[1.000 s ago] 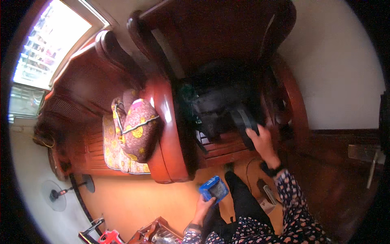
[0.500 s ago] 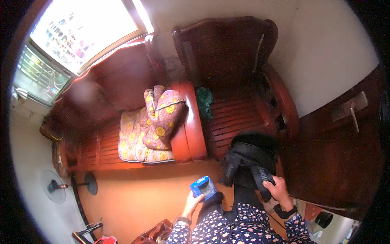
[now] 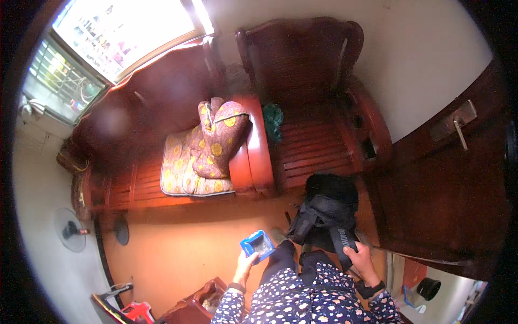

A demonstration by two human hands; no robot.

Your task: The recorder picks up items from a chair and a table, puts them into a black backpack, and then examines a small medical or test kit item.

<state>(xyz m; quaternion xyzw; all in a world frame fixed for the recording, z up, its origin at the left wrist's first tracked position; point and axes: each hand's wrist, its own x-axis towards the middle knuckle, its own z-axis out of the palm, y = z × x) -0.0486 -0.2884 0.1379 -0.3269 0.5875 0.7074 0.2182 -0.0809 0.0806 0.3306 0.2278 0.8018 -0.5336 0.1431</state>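
Observation:
A small blue box with a clear window in its face is held in my left hand, thumb on its near edge. What lies behind the window is too unclear to name. My right hand grips the wide strap of a black backpack, which hangs or rests in front of my right leg, close to the wooden chair. Pale lettering runs along the strap. Whether the bag's underside touches the floor is hidden.
A dark red wooden armchair with a green plastic bag on its seat stands ahead. Left of it, a patterned quilt lies on a wooden bench. A brown door is at right, a fan at far left.
My view has shifted, and the bench and chair sit a little higher in the picture. Both hands keep their hold; the blue box has moved slightly left and turned, and the backpack hangs a little lower.

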